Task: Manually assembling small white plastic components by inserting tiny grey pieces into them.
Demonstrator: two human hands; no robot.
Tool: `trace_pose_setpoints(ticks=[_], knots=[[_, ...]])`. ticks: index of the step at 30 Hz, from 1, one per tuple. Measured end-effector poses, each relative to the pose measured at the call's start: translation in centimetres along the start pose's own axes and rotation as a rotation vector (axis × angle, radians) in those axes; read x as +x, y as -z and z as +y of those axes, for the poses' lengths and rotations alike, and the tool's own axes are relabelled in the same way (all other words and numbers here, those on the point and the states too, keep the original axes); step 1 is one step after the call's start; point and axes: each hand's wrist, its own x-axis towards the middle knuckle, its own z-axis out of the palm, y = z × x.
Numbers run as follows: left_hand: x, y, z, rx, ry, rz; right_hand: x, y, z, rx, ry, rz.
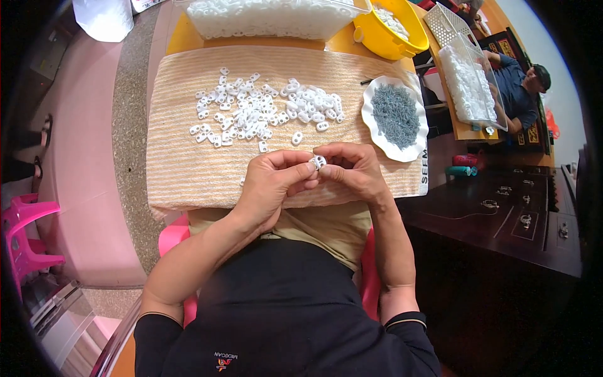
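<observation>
Both my hands meet near the front edge of a striped towel (182, 169). Between the fingertips sits a small white plastic piece with two holes (318, 161). My left hand (273, 182) pinches it from one side, and my right hand (355, 173) grips its other side with thumb and forefinger. Beyond them lies a loose heap of similar white two-holed pieces (251, 113), with a second cluster of rounded white pieces (311, 100) to its right. One white piece (297, 138) lies apart, just beyond my hands. A scalloped white plate (408, 151) holds a pile of grey screws (394, 116).
A clear bin (270, 31) full of white pieces stands at the towel's far edge, beside a yellow basin (383, 41). At the right, another person (518, 88) sits by a clear box of white pieces (468, 88). A pink stool (31, 232) stands at far left.
</observation>
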Motion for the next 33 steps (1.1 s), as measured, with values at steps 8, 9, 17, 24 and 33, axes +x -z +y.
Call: trace_pose_setpoints(ticks=[8, 9, 17, 24, 33], knots=[[-0.03, -0.05, 0.01, 0.007, 0.006, -0.002, -0.02, 0.05, 0.18, 0.022, -0.008, 0.0], [-0.07, -0.03, 0.01, 0.006, 0.003, -0.004, -0.01, 0.07, 0.19, 0.017, 0.0, -0.006], [-0.05, -0.03, 0.07, -0.015, 0.004, -0.01, -0.06, 0.19, 0.42, 0.015, 0.0, -0.002], [-0.11, -0.02, 0.25, -0.041, 0.043, -0.009, -0.11, 0.14, 0.57, 0.091, 0.009, -0.007], [-0.08, 0.0, 0.42, -0.084, 0.095, -0.055, -0.25, -0.03, 0.35, 0.154, 0.069, -0.025]])
